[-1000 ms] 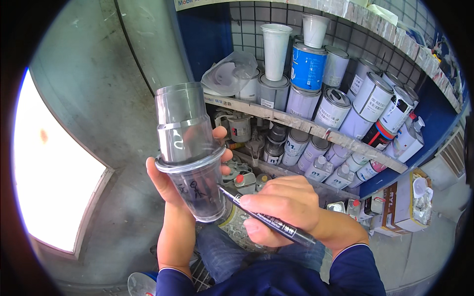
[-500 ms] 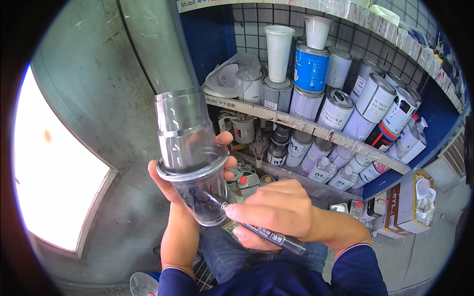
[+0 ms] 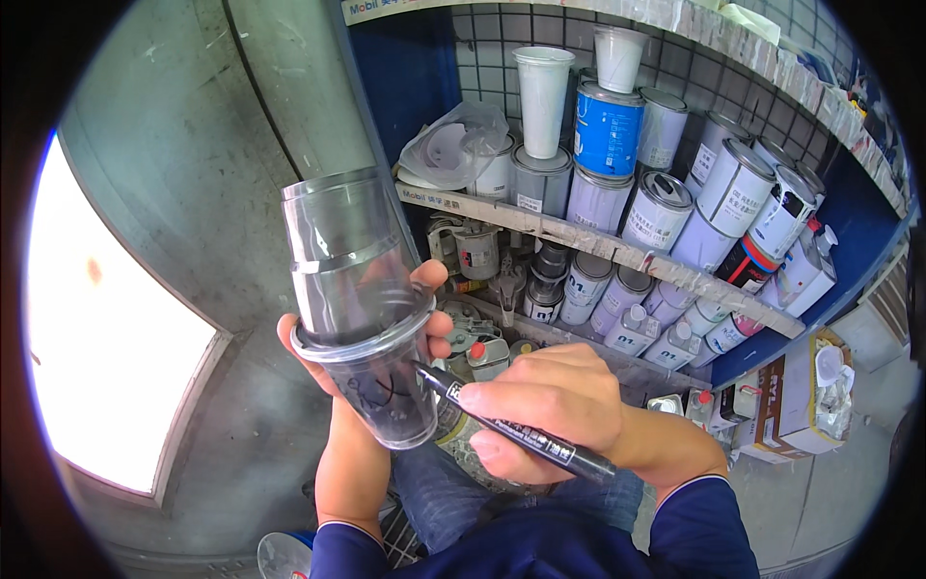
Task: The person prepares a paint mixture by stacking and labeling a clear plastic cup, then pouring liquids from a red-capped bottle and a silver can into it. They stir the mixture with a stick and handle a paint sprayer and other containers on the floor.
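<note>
My left hand (image 3: 432,301) is wrapped round a clear plastic cup (image 3: 378,398) with a wide rim, its fingers showing on both sides. Dark handwritten strokes mark the side of this cup. A second clear plastic piece (image 3: 349,230), narrower and stepped, stands up out of its mouth; both lean a little to the left. In my right hand (image 3: 555,410) is a black marker (image 3: 521,432), gripped between thumb and fingers. Its tip meets or nearly meets the right side of the cup, just below the rim.
Blue shelving (image 3: 410,106) ahead carries many paint cans, among them a blue can (image 3: 609,130), plus a tall white cup (image 3: 542,101) and plastic bottles (image 3: 632,330). A cardboard box (image 3: 786,410) stands on the floor at right. A grey wall panel (image 3: 193,193) rises at left.
The cups have shifted slightly left and turned, so the marks sit further left. The marker tip is now higher and further right on the cup's side.
</note>
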Demonstrator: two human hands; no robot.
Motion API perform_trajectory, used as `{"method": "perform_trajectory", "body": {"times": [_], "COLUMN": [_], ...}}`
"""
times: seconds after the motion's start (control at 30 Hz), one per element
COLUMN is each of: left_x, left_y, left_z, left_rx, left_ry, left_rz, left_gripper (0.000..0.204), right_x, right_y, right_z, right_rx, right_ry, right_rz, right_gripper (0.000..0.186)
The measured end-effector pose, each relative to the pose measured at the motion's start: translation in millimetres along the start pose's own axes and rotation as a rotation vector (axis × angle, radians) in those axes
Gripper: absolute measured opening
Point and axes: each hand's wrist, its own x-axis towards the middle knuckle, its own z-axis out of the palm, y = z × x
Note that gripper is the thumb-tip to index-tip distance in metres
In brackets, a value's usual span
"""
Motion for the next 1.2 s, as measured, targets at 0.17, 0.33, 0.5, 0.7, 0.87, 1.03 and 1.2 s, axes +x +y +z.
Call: {"method": "perform_trajectory", "body": {"times": [0.17,0.33,0.5,0.7,0.87,1.03,1.2], "left_x": [-0.5,0.0,-0.1,-0.1,-1.2,0.2,-0.9], "left_y": [-1.7,-2.2,0.0,-1.7,-2.0,-1.0,-3.2], "left_z": [0.4,2.9,2.1,5.4,5.9,4.9,5.7], "left_rx": [-0.040,-0.079,-0.106,-0.107,-0.090,-0.090,-0.084], "left_ry": [-0.010,-0.006,-0.008,0.004,0.002,-0.018,-0.014], "left_rz": [-0.001,-0.004,-0.013,0.001,0.005,-0.009,-0.007], "left_gripper": [0.116,0.114,0.113,0.112,0.110,0.109,0.109], "right_x": [-0.5,0.5,0.3,0.3,0.3,-1.6,-1.4], "right_y": [0.4,-2.0,-2.6,-3.0,-3.2,-0.8,-1.2], "right_z": [1.6,1.6,1.3,2.6,3.2,2.8,1.8], "right_rx": [0.031,0.078,0.087,0.097,0.091,0.070,0.056], "right_ry": [0.008,-0.029,-0.033,-0.022,-0.020,-0.011,-0.009], "right_rz": [-0.008,-0.026,-0.016,-0.020,-0.023,-0.009,-0.013], "right_gripper": [0.034,0.034,0.034,0.034,0.034,0.032,0.032]}}
